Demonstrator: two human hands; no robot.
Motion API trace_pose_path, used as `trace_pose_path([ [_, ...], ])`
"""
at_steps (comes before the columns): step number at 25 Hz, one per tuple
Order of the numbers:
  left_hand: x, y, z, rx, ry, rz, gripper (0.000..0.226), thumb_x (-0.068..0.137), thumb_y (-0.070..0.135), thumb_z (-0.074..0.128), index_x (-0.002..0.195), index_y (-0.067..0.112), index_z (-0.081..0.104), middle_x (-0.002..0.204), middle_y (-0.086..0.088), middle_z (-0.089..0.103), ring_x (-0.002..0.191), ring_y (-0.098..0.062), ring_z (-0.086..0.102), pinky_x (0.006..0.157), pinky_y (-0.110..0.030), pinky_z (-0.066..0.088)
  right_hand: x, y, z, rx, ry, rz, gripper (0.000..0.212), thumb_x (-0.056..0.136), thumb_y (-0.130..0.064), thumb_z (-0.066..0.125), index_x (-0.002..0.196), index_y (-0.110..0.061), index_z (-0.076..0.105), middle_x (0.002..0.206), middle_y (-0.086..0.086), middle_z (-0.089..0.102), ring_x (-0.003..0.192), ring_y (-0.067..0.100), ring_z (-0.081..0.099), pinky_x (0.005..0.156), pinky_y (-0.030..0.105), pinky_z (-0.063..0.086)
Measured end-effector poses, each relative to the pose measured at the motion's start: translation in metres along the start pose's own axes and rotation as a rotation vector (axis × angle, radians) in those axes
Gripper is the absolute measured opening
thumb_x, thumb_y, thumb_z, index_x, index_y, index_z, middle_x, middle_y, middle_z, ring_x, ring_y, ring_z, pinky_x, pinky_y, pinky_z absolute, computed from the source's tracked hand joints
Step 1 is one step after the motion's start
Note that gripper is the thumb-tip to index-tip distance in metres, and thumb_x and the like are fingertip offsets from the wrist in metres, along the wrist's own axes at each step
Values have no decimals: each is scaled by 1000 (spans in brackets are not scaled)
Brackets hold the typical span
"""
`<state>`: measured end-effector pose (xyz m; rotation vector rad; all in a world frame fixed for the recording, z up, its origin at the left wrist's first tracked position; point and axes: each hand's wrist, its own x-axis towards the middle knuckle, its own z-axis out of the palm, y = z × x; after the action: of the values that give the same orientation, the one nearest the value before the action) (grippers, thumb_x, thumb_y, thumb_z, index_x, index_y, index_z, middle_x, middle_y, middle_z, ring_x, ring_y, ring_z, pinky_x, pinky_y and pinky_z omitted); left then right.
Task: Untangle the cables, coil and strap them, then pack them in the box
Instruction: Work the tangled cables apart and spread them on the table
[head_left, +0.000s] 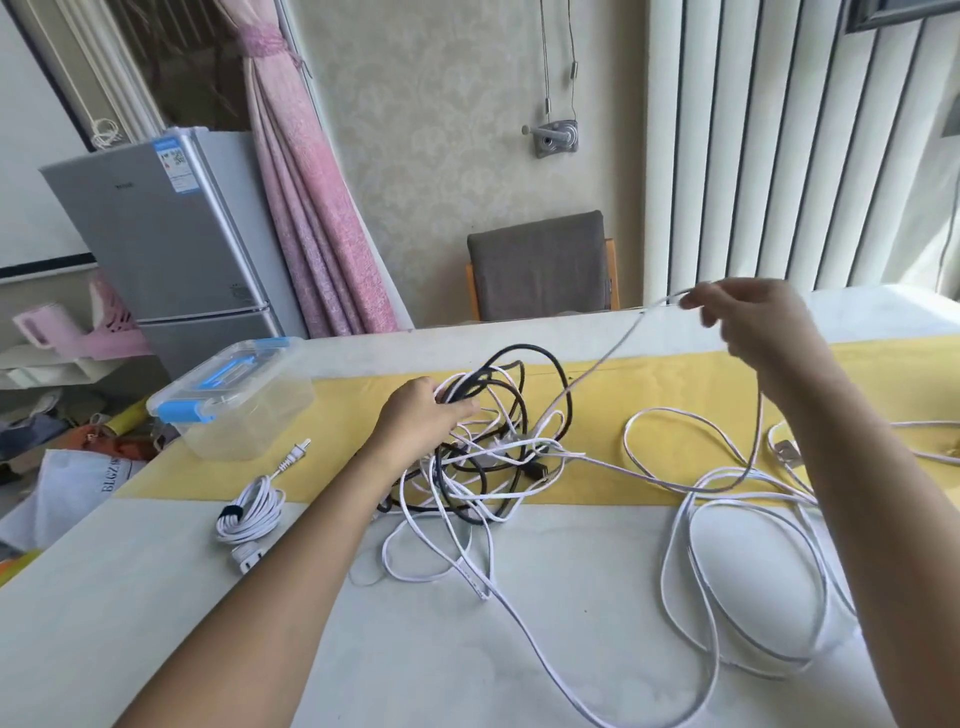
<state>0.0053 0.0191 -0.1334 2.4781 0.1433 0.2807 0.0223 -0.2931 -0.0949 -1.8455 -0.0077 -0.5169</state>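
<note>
Grips cable tangle (498, 447) at mid-table with left hand (426, 415), fingers curled round its far-left loops; pinches white cable (613, 349) leading down into tangle with raised right hand (753, 322) far right; strapped coil (249, 512) near left, lidded box (234, 410) beyond.

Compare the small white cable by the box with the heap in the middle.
The small white cable is coiled and strapped; the heap is loose and tangled. The small cable is all white; the heap mixes black and white. No hand touches the small cable; the left hand grips the heap. Both lie on the table.
</note>
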Motion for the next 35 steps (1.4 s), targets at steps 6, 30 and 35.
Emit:
trace_pose_path([
  [6,4,-4,-8,-394,202,-180,28,88,27,62,64,13,58,56,-4,56,60,-23,53,63,-29,39,31,39,-16,205,449,166,34,93,-21,41,99,-3,69,59,-2,42,52,12,35,52,26,29],
  [30,-30,30,25,248,-134,502,18,95,11,50,109,10,60,106,-3,67,98,-19,61,84,-30,44,-45,35,116,-405,-594,-79,17,85,-8,51,76,-14,65,72,5,65,72,24,66,65,27,49],
  [35,-26,6,37,588,-137,328,33,96,39,47,93,12,67,98,-5,64,94,-25,59,74,-34,41,-55,50,124,-652,-624,-178,8,78,-19,65,71,-19,61,71,0,57,69,23,52,53,27,36],
])
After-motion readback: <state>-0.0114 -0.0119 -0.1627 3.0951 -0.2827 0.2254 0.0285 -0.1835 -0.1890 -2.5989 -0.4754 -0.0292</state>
